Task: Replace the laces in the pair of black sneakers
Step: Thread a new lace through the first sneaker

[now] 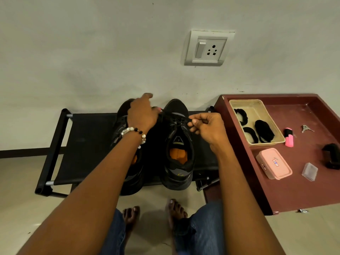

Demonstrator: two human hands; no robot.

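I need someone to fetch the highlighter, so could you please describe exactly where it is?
Look at the maroon tray table right of the shoe rack. Beside the right edge of the beige basket of black bands lies the highlighter, the only bright pink pen-shaped thing, with a black cap.

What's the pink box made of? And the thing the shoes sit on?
The pink box looks like smooth plastic: moulded lid, soft sheen. The shoe rack seems to be black fabric stretched between silvery metal tubes with black, probably plastic, corner joints.
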